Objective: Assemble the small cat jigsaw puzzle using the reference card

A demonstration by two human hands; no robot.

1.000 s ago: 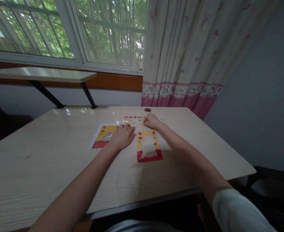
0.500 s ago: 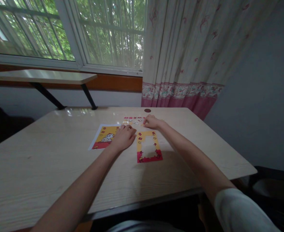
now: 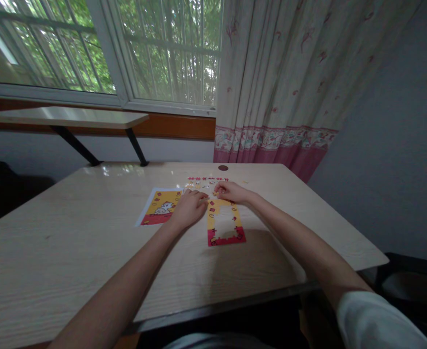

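Jigsaw puzzle [image 3: 211, 222], one, a rectangular ring of joined pieces round a bare middle: lies flat on the counter [image 3: 89, 232], on the near side of both hands and toward the right one. Long axis runs from the body outward, slightly skewed; yellow end at the fingers, red end nearest the body.

Relation I am watching from my station: far short edge against the fingertips. The right hand [image 3: 231, 192] is nearer, above that edge in my view; contact, I cannot tell. Left hand [image 3: 192, 207] sits just beside the far left corner.

Hand states: right, fingertips pinched together on what looks like one small yellow piece [image 3: 215, 194]. Left, palm down, fingers bent; whether anything is under or between the fingers I cannot tell.

Counts: hands, two. Printed picture sheet [image 3: 155, 219], one, left of the left hand, its right part hidden behind it. Red loose pieces [image 3: 204, 179], one row beyond both hands; too small for a sure number. Yellow and white loose pieces [image 3: 198, 186], between that row and the hands, likewise uncounted. Dark disc [image 3: 223, 167], one, beyond the right hand.
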